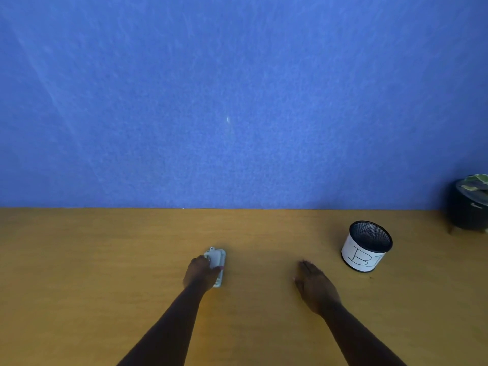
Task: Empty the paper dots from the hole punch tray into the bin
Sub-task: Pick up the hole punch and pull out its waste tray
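A small pale grey hole punch (218,257) lies on the wooden desk (105,260) near the middle. My left hand (201,273) covers its near half, with fingers and thumb closed around its sides. The punch rests on the desk; its tray is hidden from view. My right hand (315,285) lies flat on the desk, fingers together and holding nothing, to the right of the punch. The bin (365,247), a black mesh cup wrapped in white paper with hand-drawn letters, stands upright to the right of my right hand.
A blue felt partition (237,101) rises along the back edge of the desk. At the far right a dark round pot (468,207) holds something green and patterned.
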